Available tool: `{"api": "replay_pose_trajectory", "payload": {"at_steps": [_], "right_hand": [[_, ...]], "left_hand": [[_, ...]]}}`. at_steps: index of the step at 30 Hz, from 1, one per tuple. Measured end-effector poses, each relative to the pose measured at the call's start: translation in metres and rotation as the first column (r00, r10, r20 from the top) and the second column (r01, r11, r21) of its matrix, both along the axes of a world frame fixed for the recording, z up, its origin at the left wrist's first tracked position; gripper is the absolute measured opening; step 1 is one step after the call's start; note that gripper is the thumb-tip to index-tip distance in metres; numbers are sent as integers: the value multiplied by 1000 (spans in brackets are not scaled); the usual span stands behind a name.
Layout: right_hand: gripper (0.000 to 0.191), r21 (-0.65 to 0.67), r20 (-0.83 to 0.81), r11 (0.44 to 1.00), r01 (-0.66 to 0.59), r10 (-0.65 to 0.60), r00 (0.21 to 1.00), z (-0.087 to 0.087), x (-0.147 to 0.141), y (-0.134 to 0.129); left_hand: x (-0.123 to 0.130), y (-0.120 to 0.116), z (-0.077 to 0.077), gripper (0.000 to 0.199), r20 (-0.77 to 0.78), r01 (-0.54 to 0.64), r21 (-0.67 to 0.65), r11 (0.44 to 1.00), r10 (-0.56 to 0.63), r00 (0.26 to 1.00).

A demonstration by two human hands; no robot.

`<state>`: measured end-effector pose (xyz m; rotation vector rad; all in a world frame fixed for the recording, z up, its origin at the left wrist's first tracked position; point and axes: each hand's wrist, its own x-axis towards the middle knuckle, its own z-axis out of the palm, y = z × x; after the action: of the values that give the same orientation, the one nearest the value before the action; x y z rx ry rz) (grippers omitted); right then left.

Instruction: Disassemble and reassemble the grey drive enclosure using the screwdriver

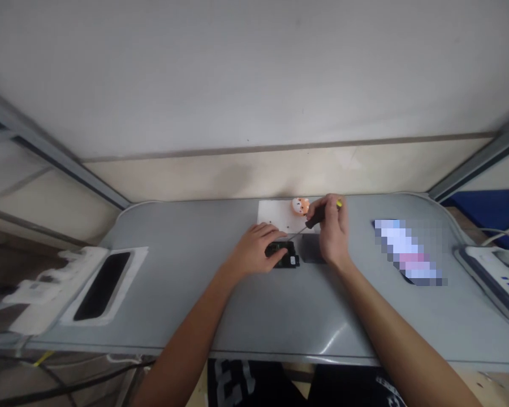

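A small black electronic device (292, 262) with a green circuit board showing lies on the grey table. My left hand (254, 250) grips it from the left, thumb along the near side and fingers over the far side. In my right hand (336, 234) is a screwdriver (316, 217) with a dark handle and a yellow-green end. Its thin shaft slants down left, and the tip meets the device's far part; the exact contact point is too small to tell. Beside the device, partly behind my right hand, lies a flat dark grey piece (312, 249).
Behind the hands, white paper (273, 211) carries several tiny dark bits and an orange-and-white animal-face object (300, 206). A black phone (103, 285) lies left beside a white power strip (59, 291). At right are a pixelated phone (407, 251) and another power strip (492, 274). A wall stands behind.
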<state>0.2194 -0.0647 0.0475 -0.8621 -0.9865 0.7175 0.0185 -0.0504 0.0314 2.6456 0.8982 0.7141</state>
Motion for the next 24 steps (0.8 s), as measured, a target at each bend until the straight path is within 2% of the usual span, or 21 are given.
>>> {"api": "replay_pose_trajectory", "payload": {"at_steps": [4, 9, 24], "right_hand": [[30, -8, 154, 997, -73, 74, 985, -3, -5, -7], [24, -7, 259, 985, -170, 166, 952, -11, -11, -12], [22, -40, 274, 981, -188, 192, 943, -12, -11, -12]], "left_hand": [[-2, -4, 11, 33, -50, 54, -107, 993, -60, 997], [-2, -3, 5, 42, -71, 89, -177, 980, -103, 992], [-3, -1, 5, 43, -79, 98, -211, 973, -117, 990]]}}
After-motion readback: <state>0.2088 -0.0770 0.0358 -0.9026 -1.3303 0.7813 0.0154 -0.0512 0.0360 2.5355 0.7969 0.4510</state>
